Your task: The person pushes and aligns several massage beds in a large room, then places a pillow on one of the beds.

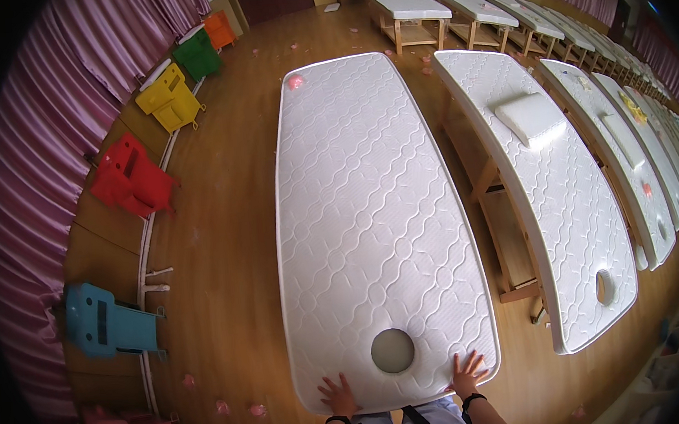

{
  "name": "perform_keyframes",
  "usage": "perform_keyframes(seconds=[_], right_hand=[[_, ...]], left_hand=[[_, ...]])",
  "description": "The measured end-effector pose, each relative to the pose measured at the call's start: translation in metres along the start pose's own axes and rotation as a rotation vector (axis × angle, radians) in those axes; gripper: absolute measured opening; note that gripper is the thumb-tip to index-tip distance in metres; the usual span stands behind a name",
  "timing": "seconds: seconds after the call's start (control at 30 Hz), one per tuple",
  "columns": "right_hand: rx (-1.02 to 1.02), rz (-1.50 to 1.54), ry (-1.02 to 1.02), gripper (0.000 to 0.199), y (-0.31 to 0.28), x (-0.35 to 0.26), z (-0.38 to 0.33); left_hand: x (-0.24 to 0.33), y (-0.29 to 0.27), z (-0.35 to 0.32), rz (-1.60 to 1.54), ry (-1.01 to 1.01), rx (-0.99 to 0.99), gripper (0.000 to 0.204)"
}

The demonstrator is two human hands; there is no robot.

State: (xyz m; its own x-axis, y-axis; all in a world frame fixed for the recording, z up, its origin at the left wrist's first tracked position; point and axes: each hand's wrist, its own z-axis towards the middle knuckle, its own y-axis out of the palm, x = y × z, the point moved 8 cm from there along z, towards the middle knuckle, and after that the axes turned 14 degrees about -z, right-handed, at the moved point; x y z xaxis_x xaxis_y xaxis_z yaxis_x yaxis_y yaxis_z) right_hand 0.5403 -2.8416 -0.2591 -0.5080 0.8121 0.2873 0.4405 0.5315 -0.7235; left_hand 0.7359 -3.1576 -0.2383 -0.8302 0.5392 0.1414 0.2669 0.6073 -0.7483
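Mattress [371, 210], one, white and quilted, lies directly before the person, with one round hole [392, 351] toward its near edge and one pink object [296, 82] by its far left corner. Six bins [134, 177], in orange, green, yellow, red, blue and dark pink, line the wall on the left. Just beside the mattress's right edge stands another bed [576, 219] with one pillow [531, 118]; the rows beyond are too small to count.

Both forearms reach forward from below, a dark band at each wrist. The left hand [339, 395] lies on the mattress near its near left corner, the right hand [466, 374] near its near right corner. Well apart, both have fingers fanned out on the white cover, the mattress stretching away beneath and beyond them, its hole between and slightly ahead.
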Motion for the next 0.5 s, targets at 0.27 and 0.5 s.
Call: perform_keyframes(seconds=[0.27,0.5], right_hand=[[0.119,-0.121,0.019,0.118,0.001,-0.006,0.003],[0.072,-0.058,-0.013,0.116,0.006,-0.004,0.004]], left_hand=[[0.002,0.002,0.003,-0.015,-0.030,-0.023,0.125],[-0.001,0.014,0.007,0.029,-0.082,-0.008,0.119]])
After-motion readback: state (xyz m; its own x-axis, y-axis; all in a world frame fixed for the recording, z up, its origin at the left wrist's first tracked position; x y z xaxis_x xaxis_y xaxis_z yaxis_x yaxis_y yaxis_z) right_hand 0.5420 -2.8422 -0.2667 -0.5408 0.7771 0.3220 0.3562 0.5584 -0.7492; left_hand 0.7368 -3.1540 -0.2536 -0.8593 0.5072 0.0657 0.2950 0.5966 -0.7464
